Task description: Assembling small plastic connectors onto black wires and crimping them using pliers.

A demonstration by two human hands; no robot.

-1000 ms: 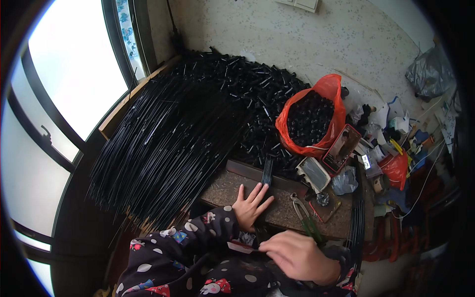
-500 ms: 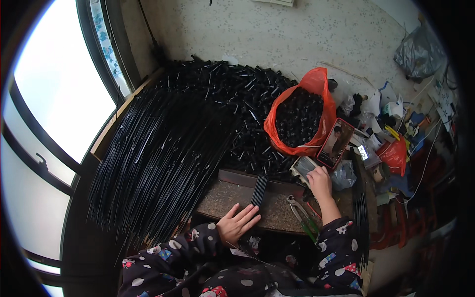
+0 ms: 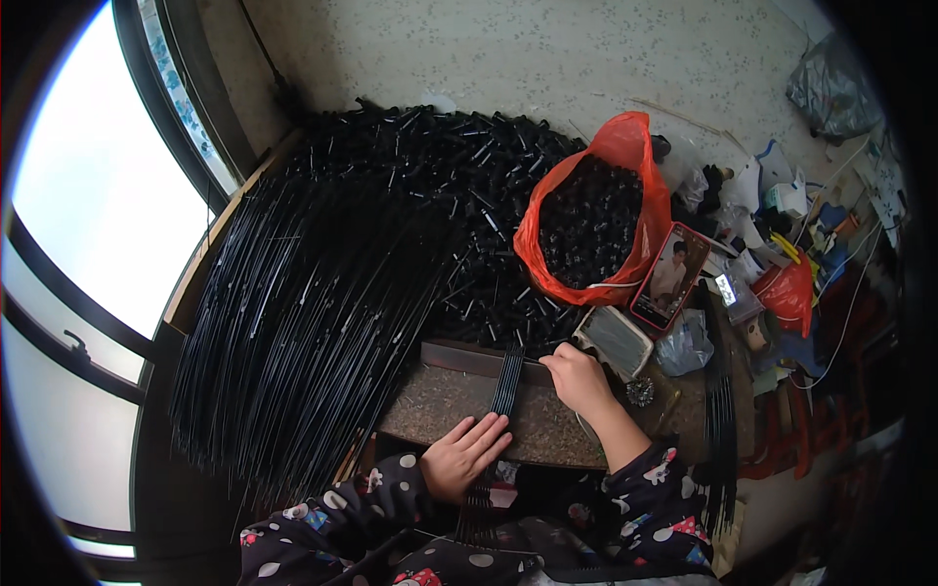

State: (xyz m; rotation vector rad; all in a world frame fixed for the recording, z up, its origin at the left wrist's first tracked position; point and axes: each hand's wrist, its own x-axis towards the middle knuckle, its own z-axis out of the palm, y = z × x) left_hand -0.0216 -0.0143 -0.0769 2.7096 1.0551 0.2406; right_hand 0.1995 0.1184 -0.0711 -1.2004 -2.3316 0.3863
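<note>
At the near edge of the flat brown work board [image 3: 430, 415], the left hand [image 3: 467, 454] is lying palm down with its fingers spread open and flat; the fingertips are touching the near end of a small bunch of thin black rods [image 3: 505, 383] that is lying across the board; both arms are wearing dark sleeves with coloured dots [image 3: 645, 493]. Just to the right, the right hand [image 3: 578, 376] is sitting at the far edge of the board with its fingers curled in; I cannot tell if it is gripping anything; it is just beside the far end of the small bunch of rods and near a grey rectangular box [image 3: 614, 340]. Past the board, a big heap of short black plastic pieces [image 3: 459, 186] is lying on the floor; a huge fan of long thin black rods [image 3: 303, 313] is spreading out to the left of it, reaching toward the big bright window [image 3: 88, 225]. To the right of the heap, an orange-red plastic bag [image 3: 625, 234] is standing open and is full of small black bits; a phone with a lit screen in a red case [image 3: 670, 276] is leaning just beside the bag. Farther right, a jumble of small colourful packets and wires [image 3: 791, 254] is crowding the floor; beyond everything, a pale speckled wall [image 3: 547, 59] is rising.
</note>
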